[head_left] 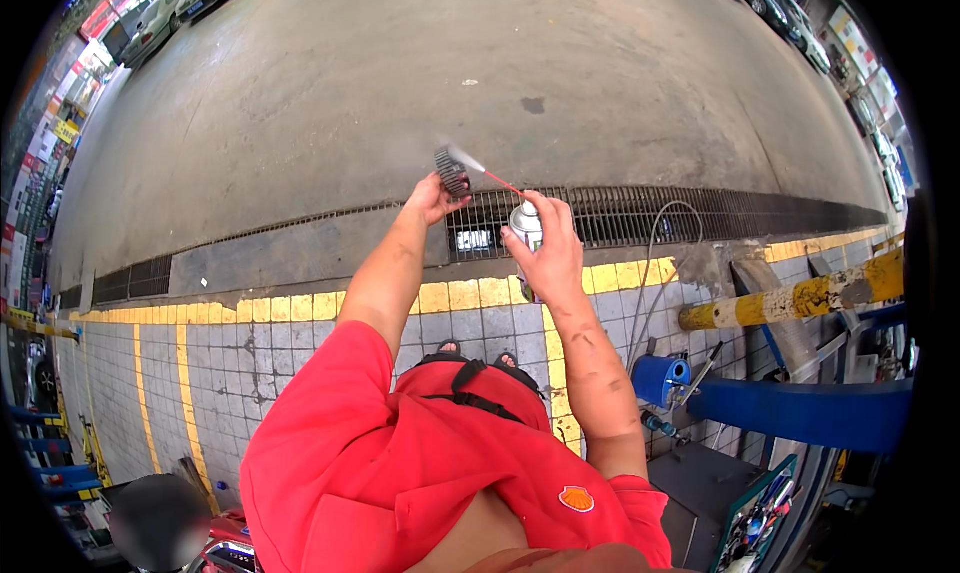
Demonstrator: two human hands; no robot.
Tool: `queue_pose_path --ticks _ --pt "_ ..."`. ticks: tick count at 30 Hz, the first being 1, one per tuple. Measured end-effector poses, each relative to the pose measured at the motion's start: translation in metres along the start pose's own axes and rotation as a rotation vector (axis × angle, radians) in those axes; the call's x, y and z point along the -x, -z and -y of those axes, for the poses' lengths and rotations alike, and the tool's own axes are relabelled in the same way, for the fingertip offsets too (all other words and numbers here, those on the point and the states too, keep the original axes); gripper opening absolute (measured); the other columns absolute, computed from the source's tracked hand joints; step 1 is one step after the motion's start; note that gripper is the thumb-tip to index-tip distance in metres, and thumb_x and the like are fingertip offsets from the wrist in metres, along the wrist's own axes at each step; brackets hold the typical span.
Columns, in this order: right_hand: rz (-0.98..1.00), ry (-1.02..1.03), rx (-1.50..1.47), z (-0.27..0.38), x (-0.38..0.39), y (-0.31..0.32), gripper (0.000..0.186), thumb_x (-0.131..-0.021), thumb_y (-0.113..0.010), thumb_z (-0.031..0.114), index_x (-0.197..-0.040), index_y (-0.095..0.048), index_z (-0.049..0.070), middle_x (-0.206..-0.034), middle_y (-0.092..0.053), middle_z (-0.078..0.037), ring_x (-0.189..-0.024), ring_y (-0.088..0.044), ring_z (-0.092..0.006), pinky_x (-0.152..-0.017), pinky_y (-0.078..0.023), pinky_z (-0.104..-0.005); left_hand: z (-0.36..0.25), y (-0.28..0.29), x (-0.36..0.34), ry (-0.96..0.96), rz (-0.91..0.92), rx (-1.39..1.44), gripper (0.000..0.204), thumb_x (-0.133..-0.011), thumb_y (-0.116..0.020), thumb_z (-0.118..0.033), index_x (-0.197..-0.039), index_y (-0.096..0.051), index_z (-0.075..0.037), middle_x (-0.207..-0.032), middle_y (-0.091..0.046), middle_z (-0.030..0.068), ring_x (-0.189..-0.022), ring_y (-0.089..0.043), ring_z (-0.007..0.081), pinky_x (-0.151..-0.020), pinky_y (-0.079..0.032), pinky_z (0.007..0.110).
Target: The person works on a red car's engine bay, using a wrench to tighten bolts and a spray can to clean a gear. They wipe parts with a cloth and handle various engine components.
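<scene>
In my left hand (431,199), fingers closed around its edge, is a dark toothed gear wheel (447,167), held out over the drain. My right hand (553,241) grips a spray can (525,225) upright, with the forefinger on its top. From the nozzle a thin red straw (503,183) points up and left toward the gear. White spray (464,158) leaves the straw's tip and meets the teeth, with a faint mist beyond. Dark smudges mark my right forearm.
A metal drain grating (620,208) crosses in front of me, with yellow-edged tiles on my side. At right are a blue lift arm (800,410), a yellow-and-black bar (790,298), a thin hose (652,243) and a tool tray (760,513). Cars (765,3) stand far off.
</scene>
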State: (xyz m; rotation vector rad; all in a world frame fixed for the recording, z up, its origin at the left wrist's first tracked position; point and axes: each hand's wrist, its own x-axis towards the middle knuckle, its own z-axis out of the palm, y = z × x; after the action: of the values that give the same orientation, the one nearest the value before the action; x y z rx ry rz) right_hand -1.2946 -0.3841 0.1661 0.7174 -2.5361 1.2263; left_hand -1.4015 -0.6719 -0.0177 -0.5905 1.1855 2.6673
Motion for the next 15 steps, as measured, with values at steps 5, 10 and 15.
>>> queue_pose_path --ticks 5,10,15 --pt "0.028 -0.040 -0.046 0.005 0.004 -0.002 0.058 -0.083 -0.081 0.027 -0.135 -0.056 0.019 -0.126 -0.056 -0.015 -0.104 -0.066 -0.0383 -0.085 -0.056 -0.0469 -0.008 -0.006 0.007 -0.080 0.098 -0.045 0.032 -0.107 -0.044 -0.024 -0.132 -0.057 -0.010 -0.126 -0.068 0.0087 -0.114 -0.067 0.0249 -0.096 -0.057 0.052" --pt "0.009 -0.044 -0.071 0.017 0.006 0.002 0.058 -0.081 -0.082 0.019 -0.133 -0.056 0.014 -0.124 -0.059 -0.015 -0.109 -0.064 -0.0372 -0.089 -0.054 -0.0442 -0.023 -0.008 0.010 -0.006 0.218 0.082 0.045 -0.107 -0.038 -0.033 -0.140 -0.052 -0.006 -0.136 -0.064 0.0127 -0.124 -0.062 0.0307 -0.102 -0.052 0.053" --pt "-0.040 -0.052 -0.065 0.012 0.005 -0.001 0.059 -0.082 -0.082 0.027 -0.134 -0.056 0.018 -0.125 -0.057 -0.015 -0.106 -0.065 -0.0392 -0.086 -0.055 -0.0474 -0.020 -0.032 0.027 0.003 0.267 0.240 0.075 -0.103 -0.030 -0.065 -0.144 -0.048 -0.004 -0.135 -0.063 0.0176 -0.124 -0.061 0.0335 -0.103 -0.051 0.053"
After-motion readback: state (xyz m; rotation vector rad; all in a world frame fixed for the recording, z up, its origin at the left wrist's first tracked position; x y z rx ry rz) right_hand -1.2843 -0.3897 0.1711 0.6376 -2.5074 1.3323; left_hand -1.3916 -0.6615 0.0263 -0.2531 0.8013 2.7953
